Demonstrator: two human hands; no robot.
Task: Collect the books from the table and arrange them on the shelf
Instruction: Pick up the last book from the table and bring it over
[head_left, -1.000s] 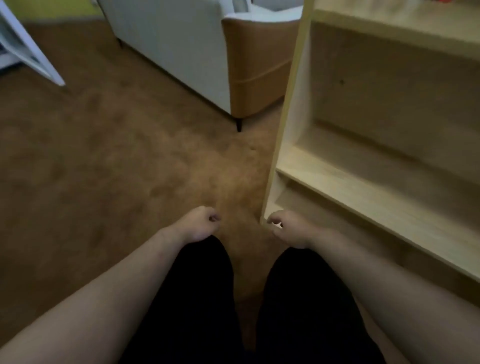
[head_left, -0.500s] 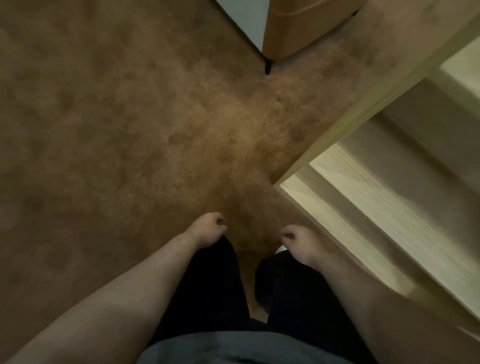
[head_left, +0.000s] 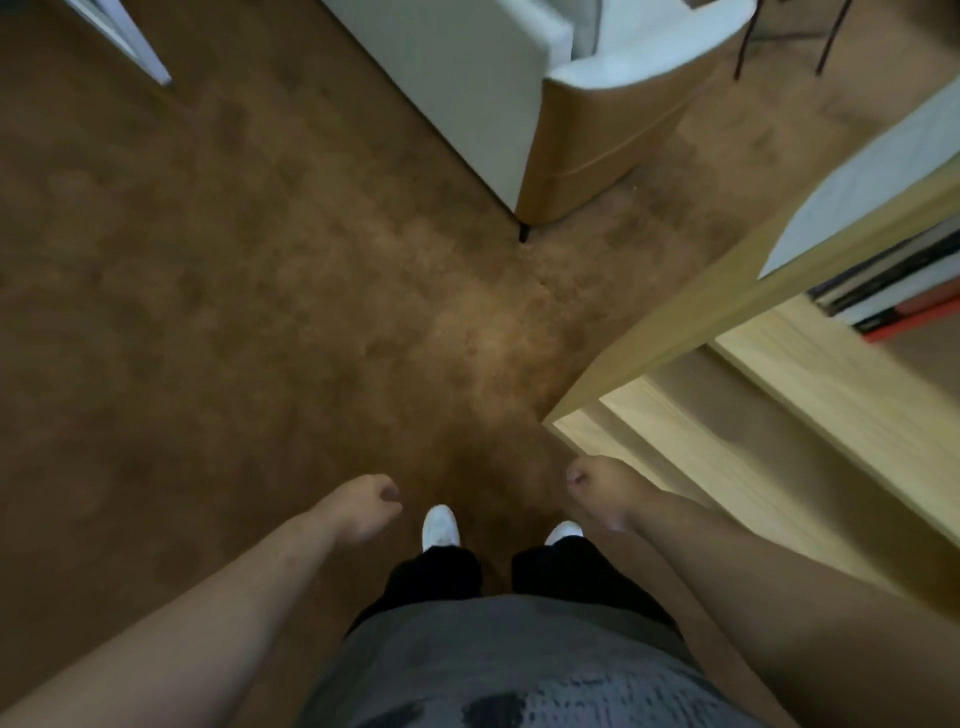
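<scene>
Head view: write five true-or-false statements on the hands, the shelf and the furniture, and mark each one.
1. The wooden shelf holds books. True.
2. The left hand holds a book. False: it hangs empty, fingers loosely curled.
3. The right hand holds nothing. True.
4. The armchair is black all over. False: it is white with a tan side.
5. The floor is brown carpet. True.
</scene>
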